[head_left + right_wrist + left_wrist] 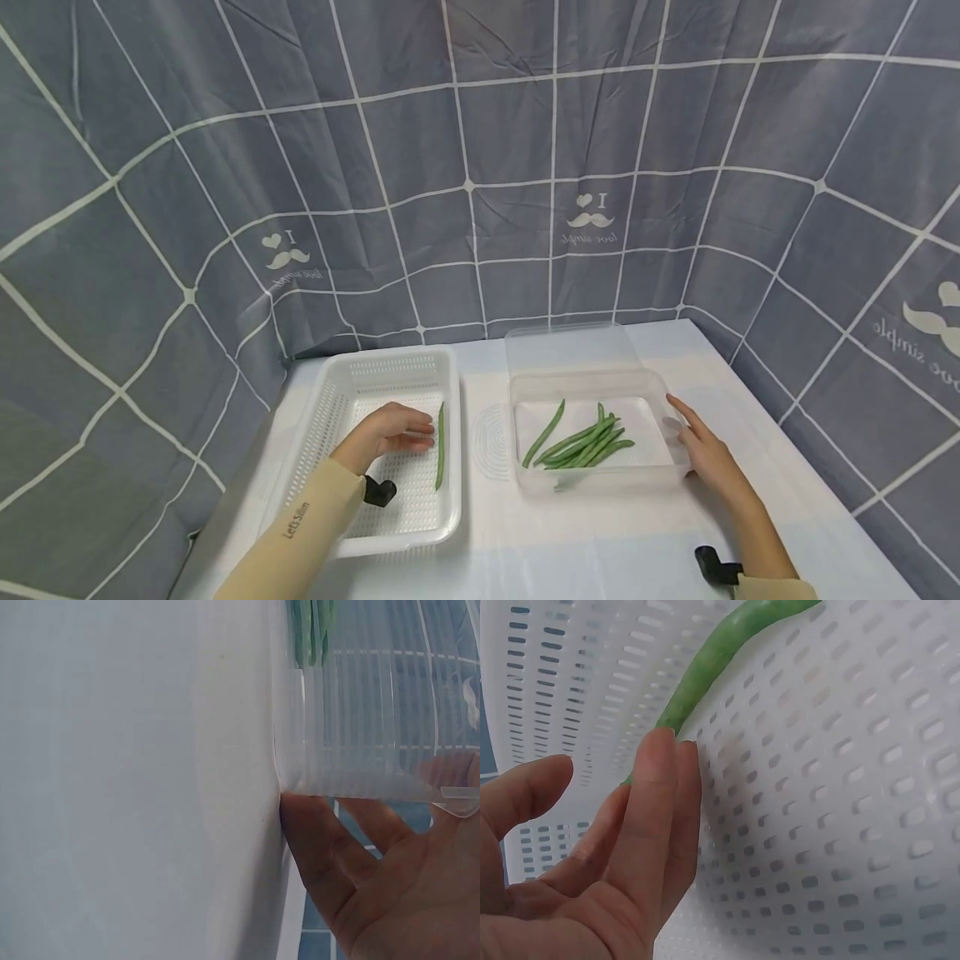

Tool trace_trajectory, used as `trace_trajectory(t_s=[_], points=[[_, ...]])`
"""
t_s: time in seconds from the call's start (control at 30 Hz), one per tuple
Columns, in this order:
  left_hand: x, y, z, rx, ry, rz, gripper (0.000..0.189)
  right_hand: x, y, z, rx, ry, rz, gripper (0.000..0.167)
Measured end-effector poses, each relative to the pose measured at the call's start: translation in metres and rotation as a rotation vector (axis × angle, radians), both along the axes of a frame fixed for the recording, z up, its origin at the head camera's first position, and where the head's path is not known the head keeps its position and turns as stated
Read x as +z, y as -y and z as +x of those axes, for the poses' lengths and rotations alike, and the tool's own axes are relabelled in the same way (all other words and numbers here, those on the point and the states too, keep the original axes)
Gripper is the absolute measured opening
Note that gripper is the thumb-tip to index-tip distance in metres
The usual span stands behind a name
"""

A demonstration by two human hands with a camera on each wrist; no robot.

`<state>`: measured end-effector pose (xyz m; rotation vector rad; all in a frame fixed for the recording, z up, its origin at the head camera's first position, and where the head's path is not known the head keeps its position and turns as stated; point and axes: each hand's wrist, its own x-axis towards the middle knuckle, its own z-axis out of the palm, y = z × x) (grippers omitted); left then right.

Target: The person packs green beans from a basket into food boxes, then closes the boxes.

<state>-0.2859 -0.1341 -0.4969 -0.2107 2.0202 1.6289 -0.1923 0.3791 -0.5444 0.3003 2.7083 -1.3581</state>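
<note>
A single green bean (pixel 440 446) lies along the right side inside the white perforated basket (pixel 453 500). My left hand (pixel 395 432) reaches into that basket just left of the bean. In the left wrist view the bean (pixel 712 660) passes behind the fingertips (pixel 658 754), and the thumb stands apart; whether they touch it I cannot tell. Several green beans (pixel 588 442) lie in a clear plastic container (pixel 585 385) on the right, most in one bunch and one apart. My right hand (pixel 708 454) touches that container's right end wall from outside with its fingers.
Behind the container lies a clear flat lid (pixel 573 346). A light-coloured tabletop (pixel 555 542) carries everything, and grey grid-patterned curtains (pixel 510 233) enclose it at the back and sides.
</note>
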Motion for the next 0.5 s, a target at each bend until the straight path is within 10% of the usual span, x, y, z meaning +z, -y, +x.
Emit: trace_trajectory(t_s=[0.5], points=[[-0.005, -0.014, 0.001, -0.022, 0.033, 0.036, 0.030, 0.000, 0.000, 0.000, 0.001, -0.004, 0.001, 0.063]])
